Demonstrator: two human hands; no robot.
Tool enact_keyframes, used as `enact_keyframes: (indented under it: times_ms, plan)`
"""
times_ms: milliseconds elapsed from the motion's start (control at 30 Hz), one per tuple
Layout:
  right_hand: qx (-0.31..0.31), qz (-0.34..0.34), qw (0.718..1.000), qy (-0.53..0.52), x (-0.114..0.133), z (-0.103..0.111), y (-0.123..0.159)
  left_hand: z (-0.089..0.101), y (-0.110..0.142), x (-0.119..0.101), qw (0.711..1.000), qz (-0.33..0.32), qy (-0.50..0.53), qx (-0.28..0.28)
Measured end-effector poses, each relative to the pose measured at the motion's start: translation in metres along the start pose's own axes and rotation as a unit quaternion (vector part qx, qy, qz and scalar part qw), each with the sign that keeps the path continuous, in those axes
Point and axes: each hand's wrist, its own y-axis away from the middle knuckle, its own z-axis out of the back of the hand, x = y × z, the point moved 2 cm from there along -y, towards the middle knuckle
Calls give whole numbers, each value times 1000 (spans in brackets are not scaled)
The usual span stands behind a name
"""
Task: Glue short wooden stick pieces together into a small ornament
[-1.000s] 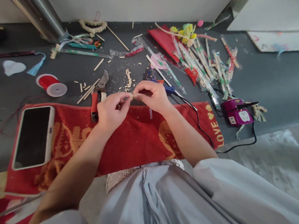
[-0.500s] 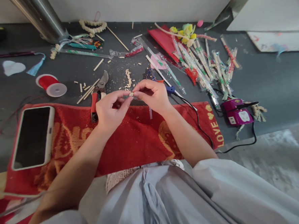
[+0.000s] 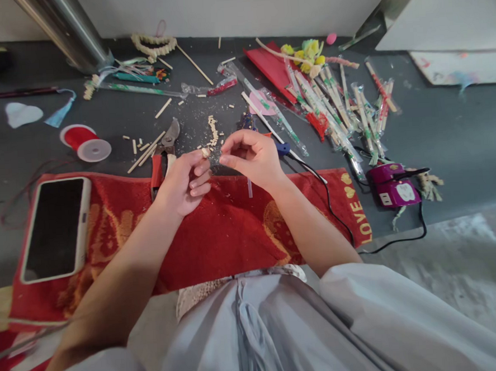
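Note:
My left hand (image 3: 185, 179) pinches a small cluster of pale wooden bits (image 3: 205, 153) between thumb and forefinger, its other fingers curled beneath. To its right, my right hand (image 3: 252, 160) is curled, thumb and forefinger tips close together; whatever they may hold is too small to make out. Beyond the hands lies a curving row of short wooden pieces (image 3: 213, 130) among crumbs. Pruning shears (image 3: 170, 137) with a red handle rest beside my left hand, partly covered by it. A blue-ended tool (image 3: 283, 148) with a black cord shows just past my right hand.
A red towel (image 3: 221, 237) lies under my forearms, with a phone (image 3: 54, 228) on its left. Around are a red thread spool (image 3: 86, 143), cut sticks (image 3: 147, 151), wrapped chopsticks (image 3: 322, 105), a purple plug block (image 3: 393, 185) and a metal post (image 3: 68, 31).
My hands have come apart. My left hand has moved left and turned, carrying the wooden cluster away from my right fingertips. My right hand has hardly moved.

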Motion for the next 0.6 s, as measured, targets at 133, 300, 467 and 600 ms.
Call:
enact_keyframes:
  times_ms: [133, 300, 467, 600]
  plan:
    - [5, 19, 1000, 19, 7, -1, 1, 0, 1, -1, 999, 36, 14, 31]
    - [7, 22, 998, 53, 12, -2, 2, 1, 0, 0, 998, 35, 0, 46]
    - [16, 40, 995, 86, 12, -2, 3, 1, 0, 0, 998, 29, -28, 53]
    - [29, 101, 987, 120, 16, -1, 4, 1, -2, 1, 997, 17, -33, 62]
